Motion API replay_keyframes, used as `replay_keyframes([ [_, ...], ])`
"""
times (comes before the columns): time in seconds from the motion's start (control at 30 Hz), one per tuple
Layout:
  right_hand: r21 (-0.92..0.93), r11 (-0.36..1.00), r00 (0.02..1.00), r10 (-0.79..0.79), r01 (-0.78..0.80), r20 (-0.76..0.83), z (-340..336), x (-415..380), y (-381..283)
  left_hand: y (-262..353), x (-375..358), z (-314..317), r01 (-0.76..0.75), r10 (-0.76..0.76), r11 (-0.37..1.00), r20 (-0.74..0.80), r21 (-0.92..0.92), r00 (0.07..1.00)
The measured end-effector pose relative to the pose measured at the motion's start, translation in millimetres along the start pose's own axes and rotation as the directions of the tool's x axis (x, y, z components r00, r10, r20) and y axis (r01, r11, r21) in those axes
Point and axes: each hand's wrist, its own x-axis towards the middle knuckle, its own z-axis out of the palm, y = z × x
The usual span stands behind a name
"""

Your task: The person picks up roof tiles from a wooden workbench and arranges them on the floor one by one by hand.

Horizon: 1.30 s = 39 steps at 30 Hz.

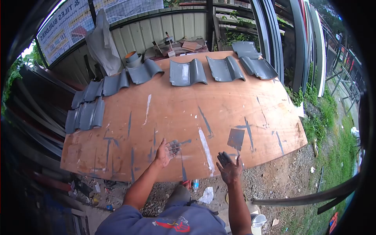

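Note:
My left hand point(167, 152) is held palm up over the near part of a plywood board point(176, 113), fingers stretched out and nothing in them. Grey paint marks its fingers. My right hand point(230, 167) hovers at the board's near edge, also open, with grey smears on its fingers. Just beyond it lies a flat grey square point(236, 139). Glossy grey roof tiles stand along the far edge, among them a curved tile point(188, 72) in the middle and another tile point(225, 69) to its right. Several more overlap in a group point(92, 91) at the left end.
Grey and white paint streaks mark the board. Behind it stand an orange-rimmed pot point(131, 57) and paint brushes point(169, 41) beside stacked tile pieces. Long metal profiles point(270, 35) lean at the right. A white can point(258, 220) sits on the gravel near my right arm.

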Motion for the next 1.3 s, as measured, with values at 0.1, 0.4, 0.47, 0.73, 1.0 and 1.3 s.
replay_keyframes([
  [0.1,-0.028,1.000,0.998,0.010,-0.011,-0.057,28,108,3,43,101,-26,-0.030,0.030,1.000,-0.064,0.001,0.998],
  [0.4,-0.148,0.986,0.994,0.058,-0.072,-0.094,99,434,17,160,363,-79,-0.157,0.205,0.963,-0.220,0.220,0.954],
  [0.47,-0.123,0.992,0.995,0.019,-0.031,-0.096,111,487,12,183,415,-83,-0.170,0.218,0.962,-0.229,0.212,0.949],
  [0.73,0.037,0.998,0.990,-0.042,0.048,-0.133,135,639,14,223,531,-94,-0.279,0.291,0.957,-0.263,0.083,0.920],
  [1.0,-0.052,0.998,0.990,-0.044,0.038,-0.130,132,621,4,224,463,-76,-0.173,0.173,0.985,-0.087,0.005,0.981],
  [1.3,0.029,0.999,0.956,-0.017,0.026,-0.293,56,370,12,102,257,-86,0.285,-0.276,0.947,-0.079,0.151,0.958],
])
